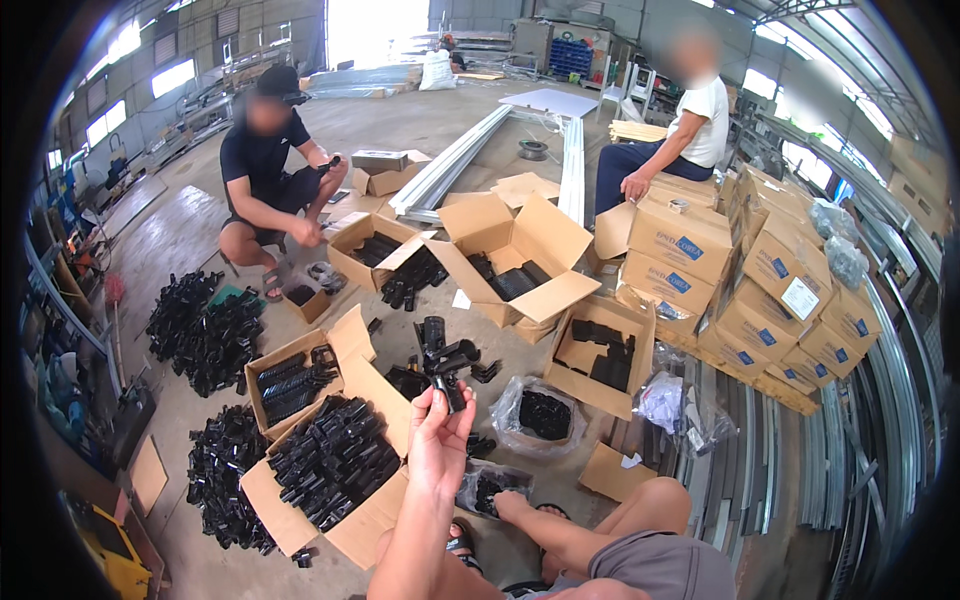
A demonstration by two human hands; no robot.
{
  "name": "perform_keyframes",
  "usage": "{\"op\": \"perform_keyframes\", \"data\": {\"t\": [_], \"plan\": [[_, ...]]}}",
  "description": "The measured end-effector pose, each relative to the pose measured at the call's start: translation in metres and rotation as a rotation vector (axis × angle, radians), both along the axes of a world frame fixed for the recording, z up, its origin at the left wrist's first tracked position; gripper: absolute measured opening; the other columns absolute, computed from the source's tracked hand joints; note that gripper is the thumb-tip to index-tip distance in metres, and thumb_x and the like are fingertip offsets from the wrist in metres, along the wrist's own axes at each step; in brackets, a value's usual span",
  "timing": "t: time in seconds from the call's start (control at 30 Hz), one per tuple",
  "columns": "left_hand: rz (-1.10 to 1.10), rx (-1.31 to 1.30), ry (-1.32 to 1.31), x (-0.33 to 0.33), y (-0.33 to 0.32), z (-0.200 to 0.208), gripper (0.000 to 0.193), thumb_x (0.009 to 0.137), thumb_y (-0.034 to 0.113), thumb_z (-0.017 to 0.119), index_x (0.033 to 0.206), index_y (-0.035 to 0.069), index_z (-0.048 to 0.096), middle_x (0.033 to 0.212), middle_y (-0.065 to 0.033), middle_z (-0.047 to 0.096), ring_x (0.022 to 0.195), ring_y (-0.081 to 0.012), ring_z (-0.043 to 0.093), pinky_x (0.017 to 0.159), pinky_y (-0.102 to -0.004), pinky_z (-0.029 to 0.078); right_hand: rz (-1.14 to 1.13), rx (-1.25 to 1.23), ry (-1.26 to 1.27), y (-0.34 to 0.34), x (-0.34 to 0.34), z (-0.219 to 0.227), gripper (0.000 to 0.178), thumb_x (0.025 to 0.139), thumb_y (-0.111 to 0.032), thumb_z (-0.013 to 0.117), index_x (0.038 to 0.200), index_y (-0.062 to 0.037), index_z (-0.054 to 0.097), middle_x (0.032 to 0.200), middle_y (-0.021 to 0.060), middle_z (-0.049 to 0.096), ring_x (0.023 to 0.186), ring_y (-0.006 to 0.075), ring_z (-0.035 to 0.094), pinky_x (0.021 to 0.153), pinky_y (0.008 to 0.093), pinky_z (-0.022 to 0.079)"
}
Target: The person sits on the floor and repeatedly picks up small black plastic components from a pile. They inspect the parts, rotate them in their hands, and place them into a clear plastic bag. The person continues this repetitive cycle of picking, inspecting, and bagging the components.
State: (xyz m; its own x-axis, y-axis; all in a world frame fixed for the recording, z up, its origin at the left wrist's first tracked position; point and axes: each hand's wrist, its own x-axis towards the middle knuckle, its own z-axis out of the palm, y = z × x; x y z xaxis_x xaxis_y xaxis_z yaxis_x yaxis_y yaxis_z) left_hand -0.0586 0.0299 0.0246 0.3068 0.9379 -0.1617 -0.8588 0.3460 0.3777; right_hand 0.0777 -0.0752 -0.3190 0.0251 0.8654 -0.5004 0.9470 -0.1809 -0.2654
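Note:
Raised in front of me, my left hand is closed around a black plastic fitting. Other black fittings lie just behind it, and where one ends and the other begins is hard to make out. Lower down, my right hand reaches into a clear plastic bag of small black pieces by my feet; its fingertips are hidden there. Beyond that bag, a larger clear bag holds more small black pieces. An open carton full of black fittings stands left of my left forearm.
Heaps of black parts lie on the floor at the left. A co-worker squats there beside open cartons. Another person sits at the right near stacked closed cartons. Metal profiles lie at the right.

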Motion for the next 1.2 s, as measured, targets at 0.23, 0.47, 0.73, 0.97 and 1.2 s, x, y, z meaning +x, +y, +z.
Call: {"op": "perform_keyframes", "data": {"t": [0.23, 0.47, 0.73, 0.97, 1.2], "plan": [[0.048, 0.006, 0.011, -0.005, 0.001, -0.001, 0.015, 0.095, 0.014, 0.065, 0.109, 0.011, 0.058, 0.115, -0.0163, 0.066, 0.105, -0.0266, 0.067, 0.093, -0.0358, 0.058, 0.095, -0.122, -0.029, 0.007, -0.002, 0.008, 0.026, 0.086, -0.016, 0.062, 0.107, -0.0084, 0.074, 0.111, 0.0177, 0.071, 0.105, 0.0362, 0.068, 0.087, 0.0442, 0.055], [0.026, -0.003, -0.037, -0.01, 0.003, 0.0, 0.016, 0.096, 0.013, 0.064, 0.11, 0.012, 0.056, 0.118, -0.0148, 0.065, 0.11, -0.0261, 0.065, 0.101, -0.0397, 0.052, -0.29, 0.016, 0.107, 0.014, 0.005, -0.01, 0.03, 0.08, -0.018, 0.064, 0.104, -0.0005, 0.07, 0.109, 0.0302, 0.067, 0.109, 0.0409, 0.065, 0.094, 0.0478, 0.051], [0.106, 0.052, -0.096, -0.027, 0.006, -0.006, 0.027, 0.095, 0.019, 0.066, 0.116, 0.005, 0.057, 0.123, -0.014, 0.063, 0.113, -0.0233, 0.063, 0.101, -0.0345, 0.054, -0.706, 0.64, 1.205, 0.071, -0.019, 0.177, 0.02, 0.094, -0.005, 0.061, 0.111, 0.0037, 0.062, 0.096, 0.009, 0.07, 0.081, 0.0126, 0.066, 0.072, 0.0265, 0.055], [0.116, 0.106, -0.051, -0.014, 0.003, 0.001, 0.022, 0.095, 0.018, 0.067, 0.113, 0.012, 0.057, 0.125, -0.0148, 0.063, 0.115, -0.0238, 0.063, 0.102, -0.0353, 0.052, -0.433, 0.933, 1.387, 0.075, -0.021, 0.341, 0.022, 0.085, 0.0, 0.075, 0.105, 0.0025, 0.067, 0.094, 0.0072, 0.071, 0.08, 0.0084, 0.064, 0.071, 0.0225, 0.052], [0.169, 0.178, 0.032, -0.008, 0.002, -0.012, 0.021, 0.095, 0.013, 0.065, 0.114, 0.014, 0.055, 0.121, -0.0099, 0.064, 0.111, -0.0223, 0.063, 0.097, -0.0373, 0.053, -0.428, 1.024, 1.33, 0.109, -0.044, 0.367, 0.018, 0.075, 0.001, 0.082, 0.089, 0.0029, 0.071, 0.079, 0.0042, 0.068, 0.068, 0.0056, 0.058, 0.061, 0.0211, 0.046]]}}
